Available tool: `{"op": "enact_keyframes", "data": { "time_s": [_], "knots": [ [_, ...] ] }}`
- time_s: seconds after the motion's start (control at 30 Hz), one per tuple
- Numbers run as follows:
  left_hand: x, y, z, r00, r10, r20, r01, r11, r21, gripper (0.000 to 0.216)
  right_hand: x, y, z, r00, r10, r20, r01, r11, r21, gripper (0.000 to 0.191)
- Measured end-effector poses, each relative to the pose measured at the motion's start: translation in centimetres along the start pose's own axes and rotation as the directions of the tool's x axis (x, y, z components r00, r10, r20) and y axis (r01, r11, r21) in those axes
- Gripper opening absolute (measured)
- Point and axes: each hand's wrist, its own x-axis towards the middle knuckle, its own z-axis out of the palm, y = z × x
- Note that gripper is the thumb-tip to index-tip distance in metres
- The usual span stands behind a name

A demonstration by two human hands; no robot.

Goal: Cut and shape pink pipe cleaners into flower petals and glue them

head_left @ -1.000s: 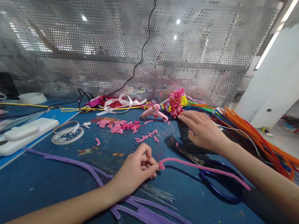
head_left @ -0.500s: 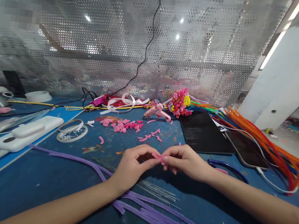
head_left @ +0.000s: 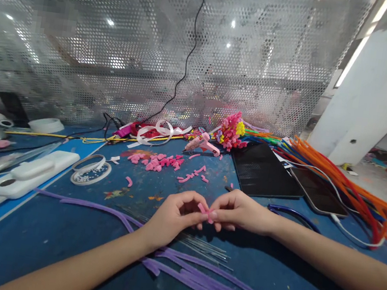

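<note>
Between my two hands is a short pink pipe cleaner piece, bent or crossed, partly hidden by fingers. My left hand pinches it from the left, and my right hand pinches it from the right. The fingertips nearly meet above the blue table. Purple pipe cleaners and a bundle of thin metal wires lie under and in front of my left wrist. Beyond the hands are short loose pink pieces and a pile of small pink shapes.
A pink glue gun and a pink and yellow fuzzy flower bunch stand at the back. To the right are a black tablet, a phone and orange pipe cleaners. A bead dish and white power bank lie left.
Both hands stay together, with the fingers shifted on the pink piece; one end now sticks up between the fingertips. The whole view has shifted slightly.
</note>
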Motion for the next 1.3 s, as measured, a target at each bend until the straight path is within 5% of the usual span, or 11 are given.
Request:
{"op": "enact_keyframes", "data": {
  "time_s": [0.9, 1.1, 1.3],
  "knots": [
    [0.0, -0.19, -0.26, 0.993, -0.052, 0.106, 0.052, 0.999, -0.005, 0.014, -0.22, -0.27, 0.16, 0.989, 0.147, 0.013, -0.145, 0.986, -0.082, 0.033],
    [0.62, -0.66, -0.49, 0.992, -0.027, -0.124, 0.007, 0.987, -0.159, 0.017, 0.35, -0.04, 0.12, 0.979, -0.008, -0.201, -0.008, 0.997, -0.079, 0.035],
    [0.65, -0.73, -0.19, 0.981, -0.117, -0.152, 0.052, 0.926, -0.374, 0.024, 0.11, -0.21, 0.47, 0.936, -0.267, -0.229, 0.124, 0.859, -0.496, 0.031]
  ]
}}
